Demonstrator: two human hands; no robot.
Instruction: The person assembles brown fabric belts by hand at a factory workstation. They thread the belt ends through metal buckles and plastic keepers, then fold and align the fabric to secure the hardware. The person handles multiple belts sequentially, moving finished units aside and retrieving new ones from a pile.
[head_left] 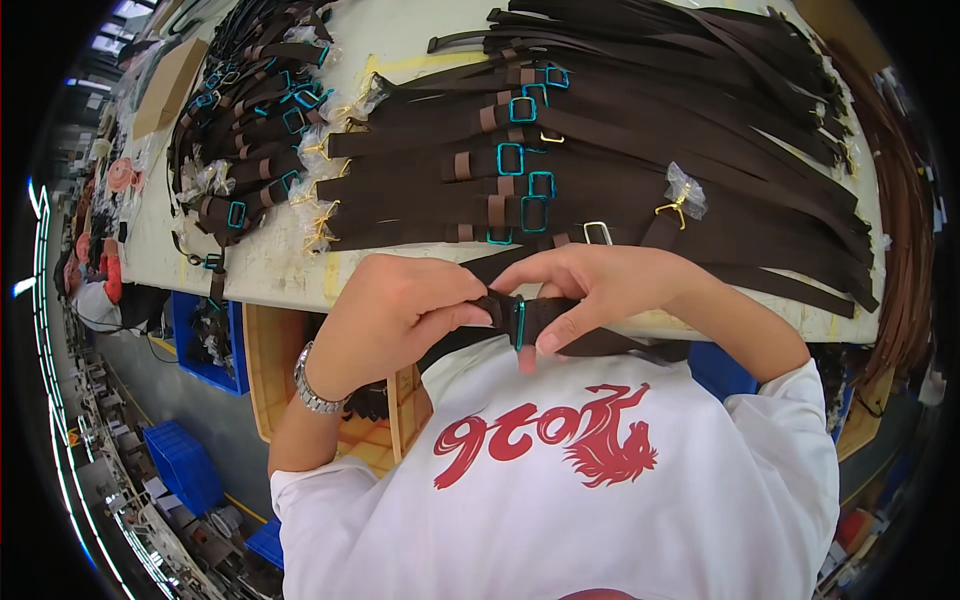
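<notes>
A dark brown belt (606,344) with a teal-tinted metal frame buckle (520,322) is held in front of my body, at the table's near edge. Left of the buckle, my left hand (395,310) pinches the strap between thumb and fingers. My right hand (615,283) is closed round the belt on the buckle's other side, its thumb lying over the strap and a fingertip showing below the buckle. Just beyond my hands lie rows of similar belts (420,215), several with teal buckles and brown loops.
The pale table (350,50) carries more belts (690,110) to the right and a heap of buckled straps (265,110) at left. A clear plastic scrap with a yellow tie (684,195) rests on the belts. Blue crates (185,465) and a yellow-orange crate (268,370) stand below.
</notes>
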